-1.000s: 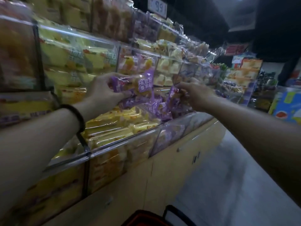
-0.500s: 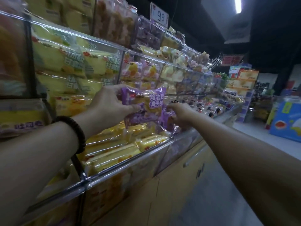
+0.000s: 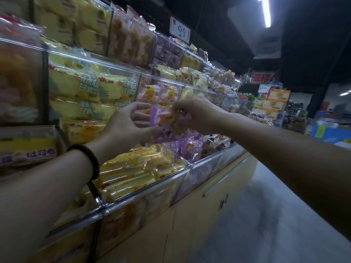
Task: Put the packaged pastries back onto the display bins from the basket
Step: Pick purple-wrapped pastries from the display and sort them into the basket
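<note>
Forearms first: my left wrist with its dark bracelet [image 3: 89, 158] crosses in front of the yellow pastry bin [image 3: 136, 168], the landmark for everything else. Just above and behind that bin, my left hand [image 3: 129, 126] has loosened; half a second ago it pinched a purple pastry packet [image 3: 167, 120] flat, and now its fingers are spread, touching only the packet's near edge. My right hand [image 3: 193, 112] has come up from the purple bin [image 3: 191, 147], the next one beyond the yellow bin, and its grip is closed on the packet's far end. So the packet has passed mostly to my right hand and hangs above the purple bin. I judge it is about to be dropped in there. The basket is out of view now. Farther up from the yellow bin, a price sign [image 3: 180, 30] reads 9.9.
</note>
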